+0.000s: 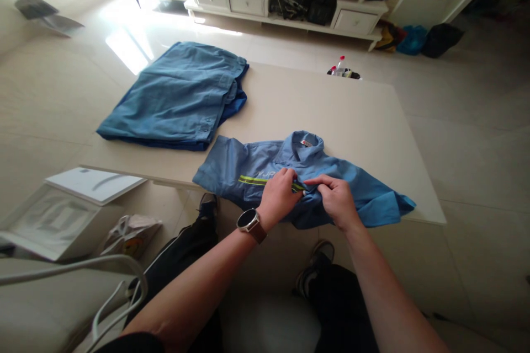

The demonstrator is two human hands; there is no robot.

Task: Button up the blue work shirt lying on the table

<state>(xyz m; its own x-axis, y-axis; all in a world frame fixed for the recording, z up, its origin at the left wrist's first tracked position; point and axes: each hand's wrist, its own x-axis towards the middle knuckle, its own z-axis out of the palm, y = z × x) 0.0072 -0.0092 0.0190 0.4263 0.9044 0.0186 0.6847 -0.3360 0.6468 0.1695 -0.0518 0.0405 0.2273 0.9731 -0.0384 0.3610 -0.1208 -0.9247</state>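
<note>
A blue work shirt [265, 154] with a yellow-green stripe lies spread at the table's near edge, its collar pointing away from me and its lower part hanging toward my lap. My left hand [279, 193], with a watch on the wrist, is closed on the shirt's front at the stripe. Close beside it, my right hand [334, 198] pinches the front placket, index finger stretched toward the left hand. What lies between the fingertips is too small to make out. Both sleeves reach out to the sides.
Folded blue garments [178, 94] lie stacked on the table's far left. The pale table [356, 116] ends at a corner on the right. Bottles with red caps [340, 65] show behind it. A white box [70, 215] and a plastic bag [131, 234] stand at lower left.
</note>
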